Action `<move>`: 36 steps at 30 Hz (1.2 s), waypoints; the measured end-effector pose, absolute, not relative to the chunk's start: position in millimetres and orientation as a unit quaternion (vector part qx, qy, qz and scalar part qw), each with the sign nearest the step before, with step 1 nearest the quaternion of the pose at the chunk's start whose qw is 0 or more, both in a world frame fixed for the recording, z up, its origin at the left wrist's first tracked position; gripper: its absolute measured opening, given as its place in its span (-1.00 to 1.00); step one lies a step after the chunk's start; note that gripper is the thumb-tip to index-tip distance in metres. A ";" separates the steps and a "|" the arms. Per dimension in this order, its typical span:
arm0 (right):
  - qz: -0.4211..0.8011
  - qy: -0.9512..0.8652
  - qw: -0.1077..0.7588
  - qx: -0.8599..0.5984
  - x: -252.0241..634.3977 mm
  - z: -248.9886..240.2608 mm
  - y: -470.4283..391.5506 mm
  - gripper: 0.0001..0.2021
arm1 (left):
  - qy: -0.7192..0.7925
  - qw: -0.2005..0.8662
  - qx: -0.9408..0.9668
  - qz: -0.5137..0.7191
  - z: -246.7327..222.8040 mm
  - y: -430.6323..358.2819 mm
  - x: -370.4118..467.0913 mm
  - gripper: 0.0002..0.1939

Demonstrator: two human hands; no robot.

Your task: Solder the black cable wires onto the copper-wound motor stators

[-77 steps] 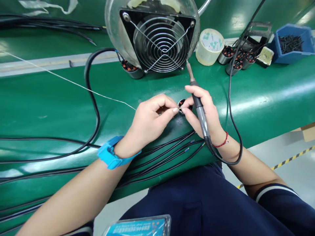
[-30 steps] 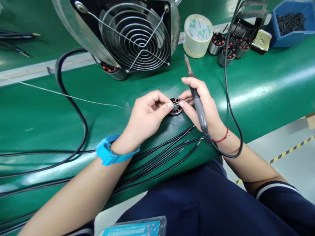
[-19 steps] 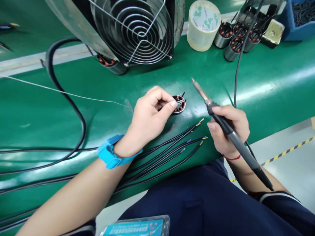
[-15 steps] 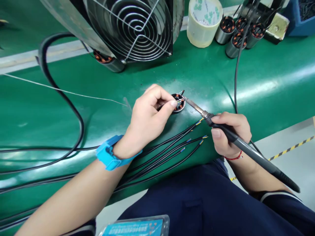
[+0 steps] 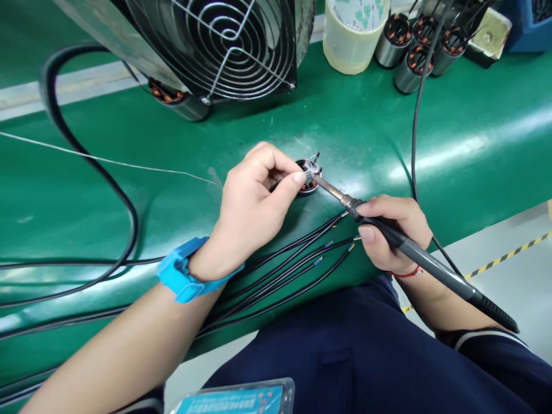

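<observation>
Now, in the head view, the small round black motor part with copper-coloured coils (image 5: pixel 309 188) lies on the green table (image 5: pixel 366 126), just beside the left hand (image 5: pixel 254 201), the nearer one, its fingers pinched on what seems a thin wire (image 5: pixel 307 173). The right hand (image 5: pixel 397 230) is closed around the black-and-grey soldering iron (image 5: pixel 425 256), whose long axis slants forward-left to this part.

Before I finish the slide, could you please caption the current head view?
Right hand guides a soldering iron to the wired motor part.
</observation>
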State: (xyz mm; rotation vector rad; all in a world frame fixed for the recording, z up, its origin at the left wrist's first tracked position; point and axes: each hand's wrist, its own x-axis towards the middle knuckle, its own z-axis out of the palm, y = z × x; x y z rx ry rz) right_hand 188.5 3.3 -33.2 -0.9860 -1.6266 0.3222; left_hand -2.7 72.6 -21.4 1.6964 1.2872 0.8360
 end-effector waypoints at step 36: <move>0.253 -0.722 0.405 -0.501 199.8 -4.4 39.1 -0.72 | 0.484 0.372 0.687 0.394 -37.7 74.3 -1.7 -0.86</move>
